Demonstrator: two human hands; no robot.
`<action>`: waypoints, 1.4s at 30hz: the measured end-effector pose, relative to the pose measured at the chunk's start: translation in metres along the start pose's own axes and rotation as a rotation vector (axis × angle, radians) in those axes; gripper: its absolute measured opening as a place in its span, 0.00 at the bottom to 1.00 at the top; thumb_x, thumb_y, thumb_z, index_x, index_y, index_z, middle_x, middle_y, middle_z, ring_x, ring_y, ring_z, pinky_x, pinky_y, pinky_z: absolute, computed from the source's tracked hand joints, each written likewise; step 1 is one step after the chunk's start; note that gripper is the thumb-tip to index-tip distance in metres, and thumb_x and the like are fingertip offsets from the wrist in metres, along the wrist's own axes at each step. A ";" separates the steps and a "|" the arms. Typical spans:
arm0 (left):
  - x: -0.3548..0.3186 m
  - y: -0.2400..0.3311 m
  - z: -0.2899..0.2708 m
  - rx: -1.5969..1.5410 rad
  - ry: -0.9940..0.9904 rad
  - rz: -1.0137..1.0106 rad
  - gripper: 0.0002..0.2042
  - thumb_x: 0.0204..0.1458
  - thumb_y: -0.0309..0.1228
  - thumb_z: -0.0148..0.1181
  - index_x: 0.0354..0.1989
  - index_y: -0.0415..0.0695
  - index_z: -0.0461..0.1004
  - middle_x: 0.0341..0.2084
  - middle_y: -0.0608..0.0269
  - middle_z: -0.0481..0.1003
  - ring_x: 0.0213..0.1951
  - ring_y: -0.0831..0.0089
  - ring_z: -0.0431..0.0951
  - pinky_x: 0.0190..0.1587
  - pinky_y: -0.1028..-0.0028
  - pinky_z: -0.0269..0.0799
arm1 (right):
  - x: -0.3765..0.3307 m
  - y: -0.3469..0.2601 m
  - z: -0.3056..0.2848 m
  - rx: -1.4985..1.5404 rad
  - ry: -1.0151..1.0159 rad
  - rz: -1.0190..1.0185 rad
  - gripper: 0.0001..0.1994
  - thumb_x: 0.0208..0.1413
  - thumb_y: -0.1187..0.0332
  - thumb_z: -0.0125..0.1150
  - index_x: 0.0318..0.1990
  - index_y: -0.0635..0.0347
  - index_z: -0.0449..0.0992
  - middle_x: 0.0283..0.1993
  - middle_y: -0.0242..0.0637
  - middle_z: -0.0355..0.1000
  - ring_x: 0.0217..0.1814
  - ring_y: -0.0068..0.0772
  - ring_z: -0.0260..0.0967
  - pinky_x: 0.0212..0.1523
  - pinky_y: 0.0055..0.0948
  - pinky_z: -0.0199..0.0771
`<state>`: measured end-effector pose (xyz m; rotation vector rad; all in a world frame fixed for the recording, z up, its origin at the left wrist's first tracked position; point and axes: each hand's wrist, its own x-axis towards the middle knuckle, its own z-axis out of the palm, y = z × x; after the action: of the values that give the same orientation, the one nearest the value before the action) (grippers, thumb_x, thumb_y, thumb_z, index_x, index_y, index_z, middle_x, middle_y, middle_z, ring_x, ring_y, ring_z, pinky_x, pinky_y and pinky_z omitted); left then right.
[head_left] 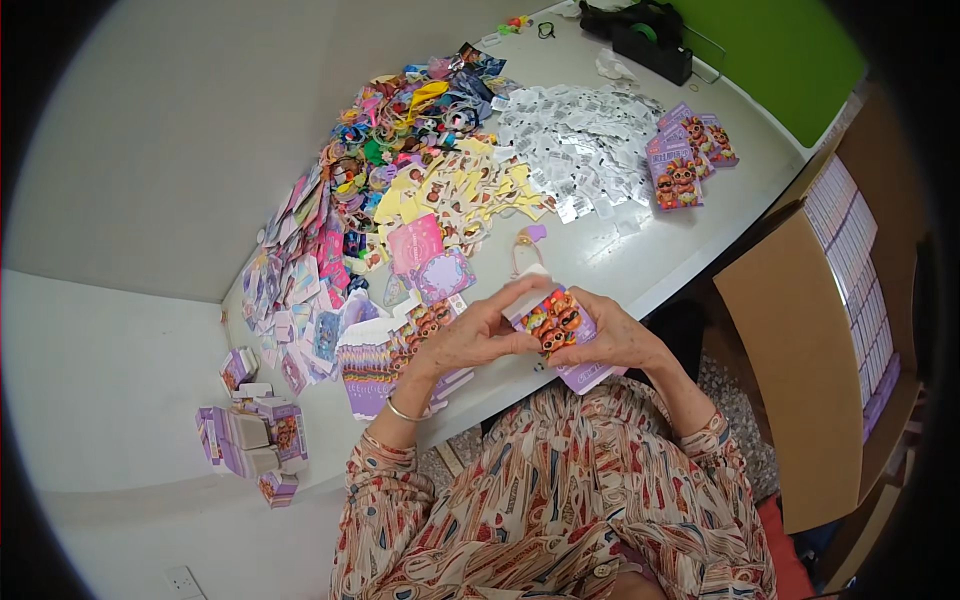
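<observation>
both hands up over the tabletop (640,270) edge, folding a small purple box (553,322). left hand (470,335) closed on the box's left side, fingers curled over its top; right hand (610,340) closed on its right side and underside, so the box sits between the two grips, thumbs near its printed front. box looks mostly formed but whether its flaps are shut, cannot tell. looks early to midway: a few finished boxes (685,160) lie well beyond the right grip, more boxes (250,430) far left of the left grip, while big heaps of cards (400,170) and white packets (580,140) ahead of both grips look unpacked, flat box blanks (385,355) just beside the left grip.
</observation>
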<state>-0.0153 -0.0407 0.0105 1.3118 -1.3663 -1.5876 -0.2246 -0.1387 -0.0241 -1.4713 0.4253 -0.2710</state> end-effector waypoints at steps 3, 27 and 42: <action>-0.002 -0.013 0.005 0.059 -0.016 -0.121 0.37 0.53 0.29 0.63 0.69 0.44 0.50 0.61 0.57 0.62 0.56 0.72 0.68 0.54 0.72 0.69 | 0.004 0.005 0.000 0.103 -0.002 -0.035 0.30 0.39 0.65 0.76 0.50 0.65 0.69 0.42 0.36 0.74 0.43 0.23 0.69 0.47 0.26 0.70; 0.004 0.013 0.045 0.557 0.366 0.280 0.27 0.56 0.29 0.56 0.63 0.37 0.58 0.57 0.47 0.66 0.59 0.59 0.67 0.59 0.68 0.62 | 0.001 0.010 -0.016 -0.103 -0.012 -0.070 0.28 0.39 0.56 0.74 0.41 0.66 0.68 0.34 0.43 0.73 0.36 0.33 0.72 0.38 0.31 0.71; 0.017 -0.011 0.044 -0.041 0.572 0.057 0.13 0.59 0.27 0.56 0.50 0.35 0.75 0.36 0.65 0.78 0.36 0.85 0.74 0.40 0.82 0.72 | -0.006 0.008 -0.020 -0.215 -0.052 -0.035 0.26 0.39 0.62 0.76 0.44 0.64 0.70 0.37 0.34 0.73 0.40 0.23 0.68 0.44 0.24 0.69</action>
<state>-0.0608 -0.0405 -0.0064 1.5310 -0.9950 -1.0732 -0.2393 -0.1530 -0.0320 -1.6943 0.3957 -0.2194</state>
